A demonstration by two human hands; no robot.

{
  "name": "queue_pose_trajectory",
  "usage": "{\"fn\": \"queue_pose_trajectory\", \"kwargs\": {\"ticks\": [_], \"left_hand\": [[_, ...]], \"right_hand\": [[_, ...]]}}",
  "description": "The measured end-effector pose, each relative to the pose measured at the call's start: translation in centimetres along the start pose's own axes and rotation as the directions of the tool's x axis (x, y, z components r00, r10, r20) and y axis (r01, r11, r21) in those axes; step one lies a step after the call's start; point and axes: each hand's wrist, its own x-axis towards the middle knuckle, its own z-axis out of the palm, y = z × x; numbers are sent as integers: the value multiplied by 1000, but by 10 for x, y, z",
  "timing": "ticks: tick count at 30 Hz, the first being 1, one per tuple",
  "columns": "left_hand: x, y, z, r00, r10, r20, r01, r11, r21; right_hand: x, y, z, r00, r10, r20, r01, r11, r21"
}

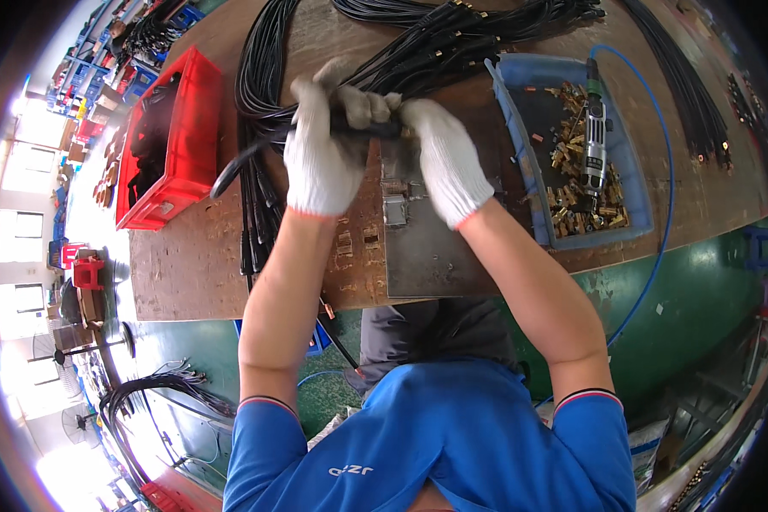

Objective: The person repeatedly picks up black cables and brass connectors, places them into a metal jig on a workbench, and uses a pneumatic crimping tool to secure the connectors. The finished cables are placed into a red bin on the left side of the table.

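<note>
Above the table, both my hands wear white knitted gloves with orange cuffs. My left hand (322,154) is closed around a thick black cable (375,130) held crosswise. My right hand (444,158) is closed at the right end of that cable, where a small brass-coloured bit shows beside the fingertips. Motion blurs this spot, so the exact grip is hard to see. A black loop (227,175) sticks out left of my left hand. Beneath my hands lies a dark metal plate (435,264) with a small metal fixture (396,210) on it.
Bundles of black cables (269,60) with brass ends lie along the far side. At the left stands a red crate (198,128) with black parts. To the right, a blue bin (636,205) holds brass fittings and an air tool (595,145) on a blue hose (662,247).
</note>
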Motion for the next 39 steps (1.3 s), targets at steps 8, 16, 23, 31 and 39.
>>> {"fn": "queue_pose_trajectory", "kwargs": {"ticks": [8, 16, 23, 31, 39], "left_hand": [[43, -53, -32, 986, -168, 4, 126, 753, 646], [45, -65, -58, 938, -35, 345, -314, 339, 887], [36, -93, -33, 972, 105, 211, -228, 651, 724], [48, -80, -50, 992, -65, -106, 121, 705, 699], [-48, -10, 0, 847, -277, -454, 353, 931, 90]], "right_hand": [[59, 6, -5, 973, 51, 227, -46, 999, -28], [72, 46, 3, 963, -243, 116, 236, 969, 67], [83, 74, -33, 827, -548, 127, 557, 770, -312], [88, 48, -8, 978, -160, 133, 191, 945, -266], [-40, 16, -39, 972, -235, 31, 237, 957, -170]]}}
